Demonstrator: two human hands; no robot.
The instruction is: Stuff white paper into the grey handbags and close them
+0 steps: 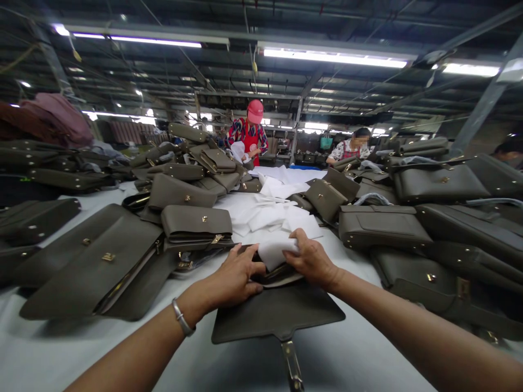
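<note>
In front of me lies an olive-grey handbag [278, 310], its flap folded out toward me and a metal clasp strap [291, 365] hanging from the flap's tip. My right hand [312, 258] pinches a folded white foam sheet [273, 253], which sits partly inside the bag's mouth. At the mouth's left side, my left hand [235, 276] grips the bag's edge, thumb toward the opening and fingers over the far side. The inside of the bag is mostly hidden by the sheet and my hands. Just beyond lies a loose pile of white sheets [265, 209].
Several similar bags [196, 223] are heaped on the left, with a large one [102, 261] lying close by. More bags [384, 226] crowd the right side. Across the white table [163, 343], a person in a red cap [249, 136] handles white material. Another person [353, 147] is farther right.
</note>
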